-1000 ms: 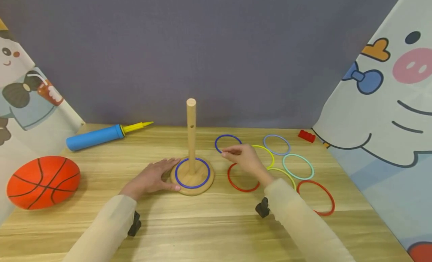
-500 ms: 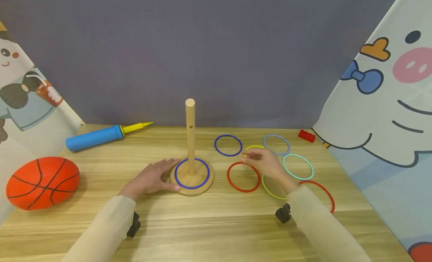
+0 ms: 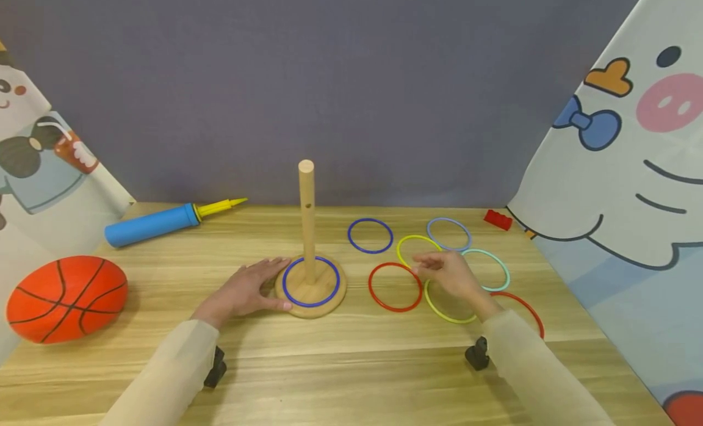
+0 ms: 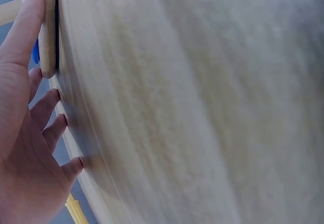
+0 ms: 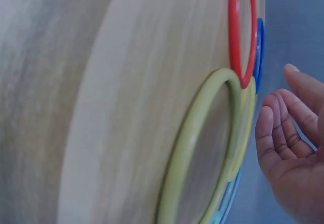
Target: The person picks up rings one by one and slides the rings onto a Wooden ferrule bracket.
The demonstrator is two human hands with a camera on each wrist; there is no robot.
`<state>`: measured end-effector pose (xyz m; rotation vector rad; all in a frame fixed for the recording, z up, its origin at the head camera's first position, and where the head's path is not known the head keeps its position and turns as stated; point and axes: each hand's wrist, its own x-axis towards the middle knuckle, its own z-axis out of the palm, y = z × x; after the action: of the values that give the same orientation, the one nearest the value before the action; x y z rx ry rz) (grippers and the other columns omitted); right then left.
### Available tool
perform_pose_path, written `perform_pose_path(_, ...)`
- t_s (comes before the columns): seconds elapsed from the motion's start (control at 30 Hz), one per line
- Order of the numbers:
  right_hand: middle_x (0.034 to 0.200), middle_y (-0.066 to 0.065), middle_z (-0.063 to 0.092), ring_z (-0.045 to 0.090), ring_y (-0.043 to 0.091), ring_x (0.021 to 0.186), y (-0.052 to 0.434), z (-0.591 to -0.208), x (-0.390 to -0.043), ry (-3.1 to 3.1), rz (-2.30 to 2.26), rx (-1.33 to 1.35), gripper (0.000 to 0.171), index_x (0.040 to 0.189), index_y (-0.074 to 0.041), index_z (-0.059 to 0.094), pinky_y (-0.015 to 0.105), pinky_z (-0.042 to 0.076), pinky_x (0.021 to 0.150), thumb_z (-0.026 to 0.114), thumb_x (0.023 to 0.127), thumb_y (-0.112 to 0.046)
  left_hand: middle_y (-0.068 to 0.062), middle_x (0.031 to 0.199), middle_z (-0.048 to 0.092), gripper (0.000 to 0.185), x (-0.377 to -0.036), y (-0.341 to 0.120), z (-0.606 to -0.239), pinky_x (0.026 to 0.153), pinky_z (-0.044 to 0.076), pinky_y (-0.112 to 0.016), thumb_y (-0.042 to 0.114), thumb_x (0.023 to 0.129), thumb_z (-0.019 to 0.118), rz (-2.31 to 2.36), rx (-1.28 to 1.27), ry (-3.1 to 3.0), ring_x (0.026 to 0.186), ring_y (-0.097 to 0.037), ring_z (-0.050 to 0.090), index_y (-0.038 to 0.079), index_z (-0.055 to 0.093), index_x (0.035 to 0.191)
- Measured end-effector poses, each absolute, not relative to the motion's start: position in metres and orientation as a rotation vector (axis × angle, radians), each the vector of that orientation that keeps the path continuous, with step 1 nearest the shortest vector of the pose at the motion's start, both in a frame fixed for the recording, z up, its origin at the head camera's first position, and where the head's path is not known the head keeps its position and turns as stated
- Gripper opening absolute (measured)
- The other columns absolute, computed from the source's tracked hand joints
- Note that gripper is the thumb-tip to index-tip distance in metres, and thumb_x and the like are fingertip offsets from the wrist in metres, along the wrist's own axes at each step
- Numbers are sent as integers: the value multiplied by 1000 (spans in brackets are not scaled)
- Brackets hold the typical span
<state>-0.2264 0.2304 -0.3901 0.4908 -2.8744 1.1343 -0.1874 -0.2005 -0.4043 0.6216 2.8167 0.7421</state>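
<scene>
In the head view, a wooden post (image 3: pixel 307 224) stands upright on a round wooden base (image 3: pixel 296 292). One dark blue ring (image 3: pixel 311 305) lies on that base, around the post. My left hand (image 3: pixel 245 290) rests at the base's left side, its thumb on the rim and the other fingertips on the table in the left wrist view. Above the loose rings hovers my right hand (image 3: pixel 451 275), fingers loosely bent and holding nothing in the right wrist view. It overlaps a yellow ring (image 3: pixel 413 236) and a yellow-green ring (image 3: pixel 439 314), partly hiding both.
Red (image 3: pixel 395 310), dark blue (image 3: pixel 370 251), light blue (image 3: pixel 449 218) and turquoise rings (image 3: pixel 506 267) lie flat nearby; my right arm covers part of another red ring (image 3: pixel 529 304). A ball (image 3: pixel 68 299), a blue pump (image 3: pixel 154 224) and a red block (image 3: pixel 498 220) sit farther out.
My right hand has moved rightward, from beside the dark blue loose ring to over the yellow and yellow-green rings. My left hand has stayed at the base.
</scene>
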Motion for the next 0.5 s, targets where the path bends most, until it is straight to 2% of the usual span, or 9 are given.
perform_pose_path(0.13,92,11,75,72,27,87,232,-394,-228,-2868,1145,495,29,114,7,73,28,57,74,77,91,-10,-23,159,35,101,-188,-201,-405,115,15,-73,59,82,77,745,629,2819,146,-50,27,8,36,158)
perform_pose_path(0.27,91,12,75,73,26,85,233,-399,-231,-2876,1139,515,27,112,7,73,27,57,73,77,90,-7,-23,160,35,101,-189,-201,-408,116,14,-73,61,82,77,746,629,2821,147,-50,26,9,35,159)
perform_pose_path(0.5,88,10,76,72,25,82,230,-404,-235,-2883,1058,562,22,107,5,75,33,59,75,77,89,-6,-22,160,36,101,-188,-205,-411,116,14,-73,63,82,75,759,636,2835,147,-49,27,10,36,159)
